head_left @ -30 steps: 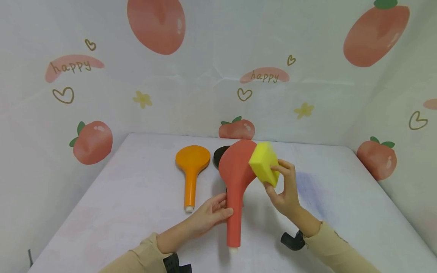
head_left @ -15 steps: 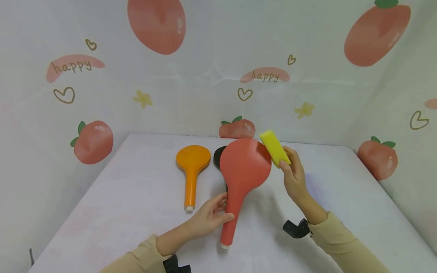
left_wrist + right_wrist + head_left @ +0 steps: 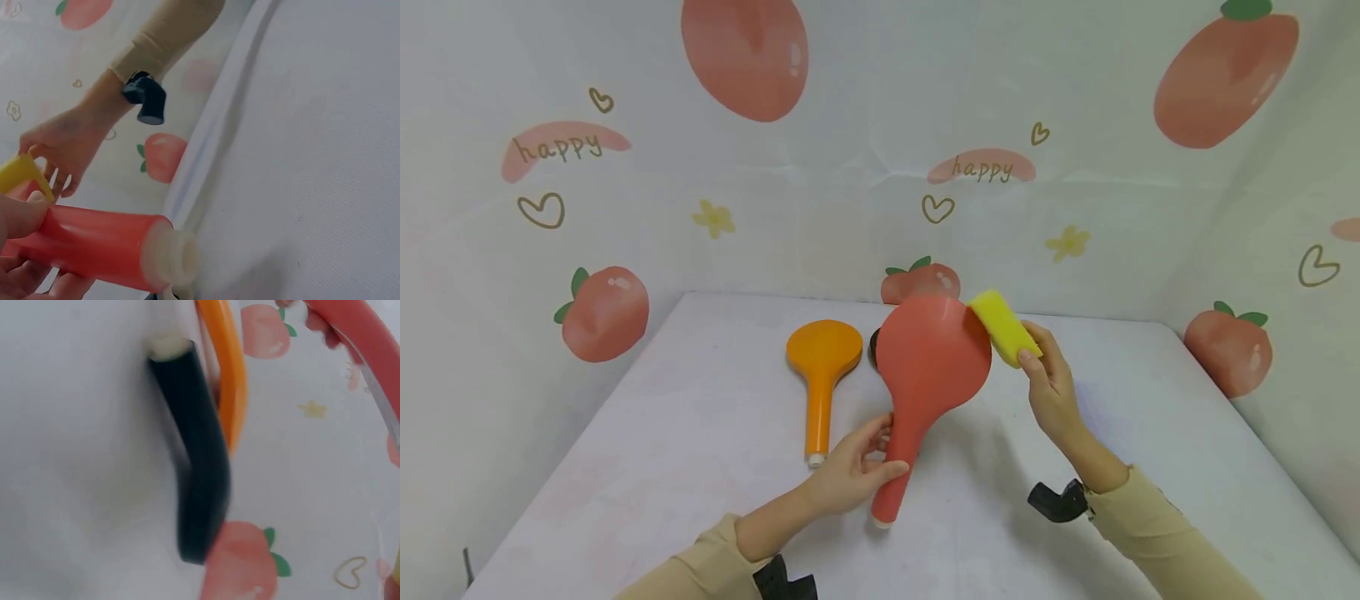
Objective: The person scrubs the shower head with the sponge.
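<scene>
My left hand (image 3: 857, 475) grips the handle of a red shower head (image 3: 928, 367) and holds it tilted above the table, its round back facing me. In the left wrist view the red handle (image 3: 100, 244) ends in a white threaded tip. My right hand (image 3: 1048, 387) pinches a yellow sponge (image 3: 1003, 327) against the red head's right edge. An orange shower head (image 3: 822, 367) lies flat on the table to the left. A black shower head (image 3: 194, 462) lies behind the red one, mostly hidden in the head view.
The white table (image 3: 700, 433) is walled on three sides by a peach-patterned cloth backdrop (image 3: 850, 150). Both wrists carry black camera mounts (image 3: 1056, 502).
The red shower head has turned its round back toward me and tilted left, its handle end swinging left. My right hand with the sponge moved from the head's front to its upper right edge.
</scene>
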Action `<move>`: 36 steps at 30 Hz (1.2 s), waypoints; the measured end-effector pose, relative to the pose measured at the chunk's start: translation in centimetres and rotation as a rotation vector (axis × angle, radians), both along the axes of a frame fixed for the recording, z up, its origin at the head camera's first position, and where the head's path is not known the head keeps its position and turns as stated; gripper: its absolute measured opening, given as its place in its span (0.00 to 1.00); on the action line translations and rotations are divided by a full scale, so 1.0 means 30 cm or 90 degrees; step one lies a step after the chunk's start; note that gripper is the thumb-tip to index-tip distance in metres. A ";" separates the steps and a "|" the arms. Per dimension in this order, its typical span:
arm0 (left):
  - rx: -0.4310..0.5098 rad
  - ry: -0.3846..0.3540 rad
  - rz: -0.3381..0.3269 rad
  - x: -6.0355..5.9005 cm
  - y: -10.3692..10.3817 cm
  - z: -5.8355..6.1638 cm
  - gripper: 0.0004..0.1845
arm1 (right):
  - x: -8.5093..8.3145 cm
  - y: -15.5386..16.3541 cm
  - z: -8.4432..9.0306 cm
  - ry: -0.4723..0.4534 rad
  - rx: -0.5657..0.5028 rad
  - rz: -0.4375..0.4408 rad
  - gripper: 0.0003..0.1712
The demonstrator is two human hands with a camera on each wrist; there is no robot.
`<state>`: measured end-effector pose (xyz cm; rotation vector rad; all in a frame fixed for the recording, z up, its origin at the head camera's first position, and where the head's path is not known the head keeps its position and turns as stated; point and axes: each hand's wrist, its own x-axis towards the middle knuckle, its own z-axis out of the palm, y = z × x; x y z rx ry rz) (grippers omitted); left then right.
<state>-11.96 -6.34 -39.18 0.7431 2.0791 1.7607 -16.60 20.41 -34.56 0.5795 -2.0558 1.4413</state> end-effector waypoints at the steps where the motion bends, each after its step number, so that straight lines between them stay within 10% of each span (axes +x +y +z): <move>1: -0.009 0.004 0.002 0.002 0.001 0.000 0.32 | -0.006 0.002 0.012 -0.006 0.004 0.000 0.18; 21: -0.027 0.115 0.064 0.006 -0.003 -0.002 0.31 | -0.022 0.032 0.055 -0.098 0.039 -0.061 0.19; 29: -0.150 0.264 0.126 0.019 -0.004 -0.009 0.31 | -0.040 0.006 0.096 -0.063 0.028 -0.034 0.18; 36: -0.180 0.293 0.186 0.028 -0.003 -0.015 0.30 | -0.036 0.000 0.110 -0.040 0.047 -0.077 0.16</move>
